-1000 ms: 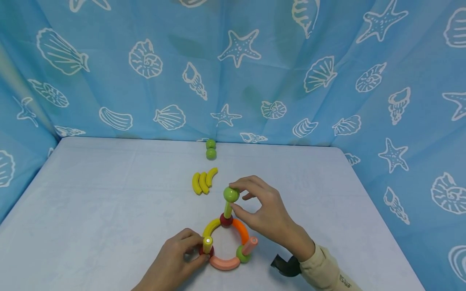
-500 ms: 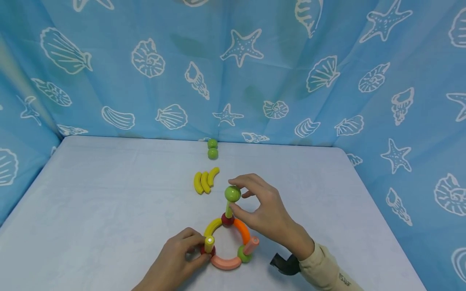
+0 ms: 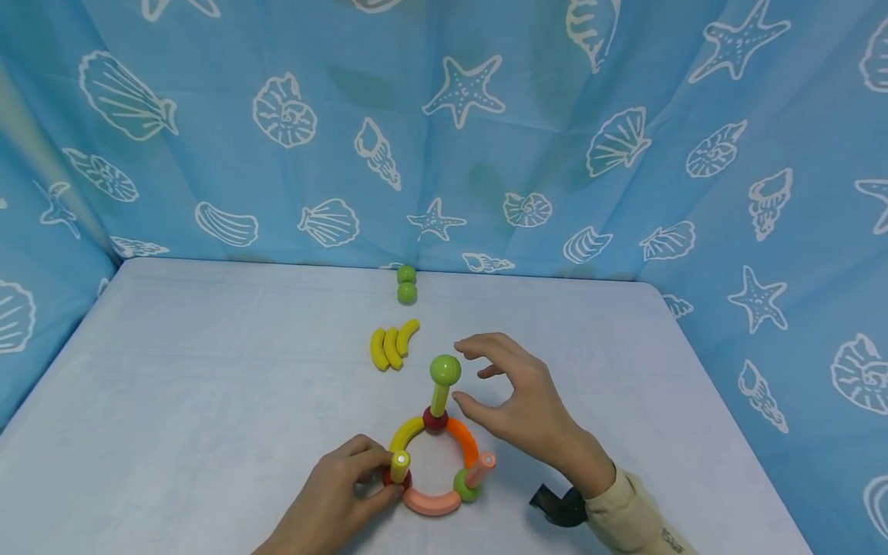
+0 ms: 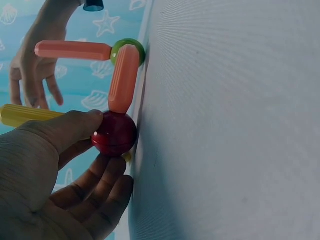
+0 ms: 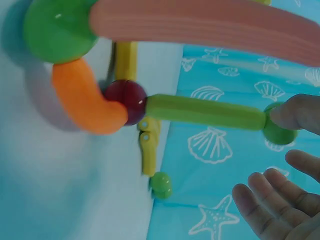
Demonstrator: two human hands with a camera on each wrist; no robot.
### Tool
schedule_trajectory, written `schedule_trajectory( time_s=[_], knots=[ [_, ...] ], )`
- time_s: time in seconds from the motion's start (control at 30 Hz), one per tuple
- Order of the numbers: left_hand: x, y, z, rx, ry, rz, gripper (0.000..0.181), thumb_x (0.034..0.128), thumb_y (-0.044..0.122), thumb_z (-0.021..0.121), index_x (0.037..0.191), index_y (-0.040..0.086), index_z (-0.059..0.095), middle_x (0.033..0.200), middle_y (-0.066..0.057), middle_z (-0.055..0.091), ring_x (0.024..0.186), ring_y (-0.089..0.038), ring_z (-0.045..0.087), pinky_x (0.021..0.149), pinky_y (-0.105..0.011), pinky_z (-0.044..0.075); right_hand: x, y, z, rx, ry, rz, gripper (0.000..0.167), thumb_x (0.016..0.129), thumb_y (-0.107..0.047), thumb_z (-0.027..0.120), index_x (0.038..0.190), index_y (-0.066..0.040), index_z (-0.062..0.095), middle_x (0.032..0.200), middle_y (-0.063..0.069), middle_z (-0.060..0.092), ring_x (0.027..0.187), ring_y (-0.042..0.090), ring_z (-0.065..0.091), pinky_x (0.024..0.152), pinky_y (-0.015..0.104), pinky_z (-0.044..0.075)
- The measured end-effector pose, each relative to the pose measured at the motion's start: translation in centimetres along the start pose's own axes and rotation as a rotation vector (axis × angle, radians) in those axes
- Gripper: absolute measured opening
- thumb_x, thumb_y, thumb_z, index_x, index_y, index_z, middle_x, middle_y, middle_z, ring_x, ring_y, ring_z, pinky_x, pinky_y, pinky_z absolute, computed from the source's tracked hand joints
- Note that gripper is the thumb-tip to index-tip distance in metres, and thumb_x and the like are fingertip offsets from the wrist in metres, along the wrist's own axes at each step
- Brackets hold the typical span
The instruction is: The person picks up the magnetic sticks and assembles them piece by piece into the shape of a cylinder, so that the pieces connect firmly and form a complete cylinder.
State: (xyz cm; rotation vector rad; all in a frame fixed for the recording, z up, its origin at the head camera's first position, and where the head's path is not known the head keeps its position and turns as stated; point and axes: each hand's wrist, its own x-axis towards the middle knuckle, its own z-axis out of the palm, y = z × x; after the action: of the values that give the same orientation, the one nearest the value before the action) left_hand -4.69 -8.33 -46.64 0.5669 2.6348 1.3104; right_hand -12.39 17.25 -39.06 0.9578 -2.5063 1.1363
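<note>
Left grip (image 3: pixel 354 482): thumb and fingertips pinching the near red ball (image 4: pixel 115 134) at a ring corner; yellow stick (image 3: pixel 400 467) upright on it. Right grip (image 3: pixel 523 401): released, fingers parted, holding nothing; the head view shows a gap between it and the top green ball (image 3: pixel 445 370), just to that ball's right.

Handling (judged): parts look light, rigid and glossy; balls may slip or roll under fingertips. Joints probably the weak points. Best hold: ball across its middle, or stick low, near its base.

Outward: top green ball caps the green stick (image 3: pixel 440 401), slightly tilted, on the far red ball (image 3: pixel 435 420). Pink stick (image 3: pixel 482 469) leans at the right corner. Beyond, on the desk (image 3: pixel 208 370): three yellow curved blocks (image 3: pixel 392 348), then two loose green balls (image 3: pixel 407 293).
</note>
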Motion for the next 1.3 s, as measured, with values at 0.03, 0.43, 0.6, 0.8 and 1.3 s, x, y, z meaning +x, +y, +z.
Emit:
schedule_trajectory(
  time_s=[0.03,0.43,0.6,0.8,1.3],
  knots=[
    [0.0,0.0,0.0,0.001,0.001,0.001,0.021,0.0836,0.02,0.083,0.103,0.022,0.074,0.096,0.017,0.057,0.083,-0.002,0.056,0.073,-0.023,0.054,-0.1,0.2,0.0,-0.007,0.002,0.002,0.053,0.079,-0.011,0.084,0.128,-0.014,0.063,0.125,0.001,0.062,0.108,0.018,0.061,0.079,0.035,0.058],
    [-0.1,0.1,-0.1,0.002,0.012,-0.006,0.022,0.0831,0.018,0.083,0.103,0.021,0.075,0.096,0.016,0.057,0.083,-0.003,0.056,0.073,-0.023,0.054,-0.7,2.2,0.1,-0.056,0.035,0.042,0.052,0.079,-0.009,0.085,0.126,-0.013,0.064,0.124,0.0,0.063,0.104,0.02,0.063,0.075,0.033,0.059],
    [-0.1,0.0,-0.1,0.009,0.011,-0.007,0.022,0.0835,0.019,0.082,0.104,0.02,0.075,0.096,0.016,0.057,0.083,-0.003,0.056,0.073,-0.023,0.053,-0.7,3.7,0.3,-0.064,0.041,0.056,0.051,0.08,-0.008,0.083,0.126,-0.013,0.064,0.122,0.0,0.063,0.103,0.016,0.063,0.074,0.033,0.059],
    [-0.1,0.1,-0.1,0.014,0.005,-0.002,0.023,0.0841,0.021,0.082,0.106,0.019,0.075,0.097,0.016,0.057,0.082,-0.002,0.054,0.071,-0.023,0.052,-0.6,5.1,0.5,-0.055,0.045,0.095,0.05,0.081,-0.005,0.082,0.126,-0.011,0.064,0.122,0.005,0.064,0.102,0.022,0.064,0.074,0.035,0.059],
    [-0.2,0.2,-0.1,0.009,0.021,0.004,0.023,0.0845,0.018,0.082,0.106,0.019,0.075,0.096,0.016,0.057,0.082,-0.002,0.055,0.072,-0.023,0.053,1.0,7.4,1.4,-0.029,0.033,0.184,0.044,0.084,-0.006,0.079,0.126,-0.007,0.064,0.121,0.007,0.064,0.101,0.025,0.066,0.074,0.038,0.06]
  ],
)
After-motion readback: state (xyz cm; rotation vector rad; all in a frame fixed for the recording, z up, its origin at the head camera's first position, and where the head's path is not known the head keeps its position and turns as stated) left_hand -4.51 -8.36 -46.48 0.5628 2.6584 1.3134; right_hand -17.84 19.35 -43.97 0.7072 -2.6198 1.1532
